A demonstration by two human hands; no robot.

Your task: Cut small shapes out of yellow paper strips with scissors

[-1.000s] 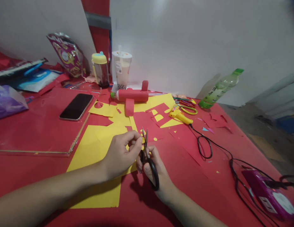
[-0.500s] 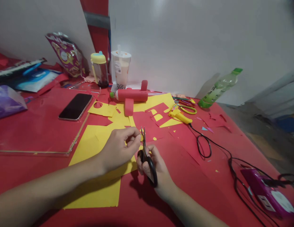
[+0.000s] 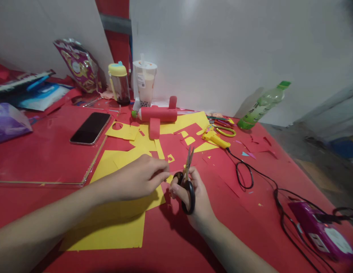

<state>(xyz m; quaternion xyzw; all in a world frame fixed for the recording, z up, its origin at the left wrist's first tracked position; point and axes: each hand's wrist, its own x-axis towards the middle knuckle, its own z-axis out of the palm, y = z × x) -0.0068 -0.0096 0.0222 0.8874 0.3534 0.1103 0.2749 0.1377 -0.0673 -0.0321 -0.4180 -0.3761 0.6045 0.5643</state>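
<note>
In my right hand [image 3: 197,193] is a pair of black-handled scissors [image 3: 189,165], points up and away from me, blades slightly apart. My left hand [image 3: 148,176] hovers just left of the scissors, thumb and fingers pinched together. Whatever its fingertips hold, if anything, is too small to make out. Below my left hand and wrist lie large sheets of yellow paper [image 3: 119,231]. A small yellow scrap with a hole [image 3: 171,158] rests just beyond my fingertips. Farther back lies a red paper-wrapped bottle [image 3: 159,114] with a green cap and red paper strips attached.
A yellow glue gun [image 3: 217,140] trails a black cord to a purple power strip [image 3: 321,231] at right. A green bottle [image 3: 261,106], milk tea cup [image 3: 146,83] and yellow-lidded bottle [image 3: 119,83] stand at the back. A phone [image 3: 91,128] lies left, among paper scraps.
My right hand has shifted the scissors right, away from my left fingertips. The small yellow piece between fingers and blades no longer shows there. My left hand has turned slightly palm-down.
</note>
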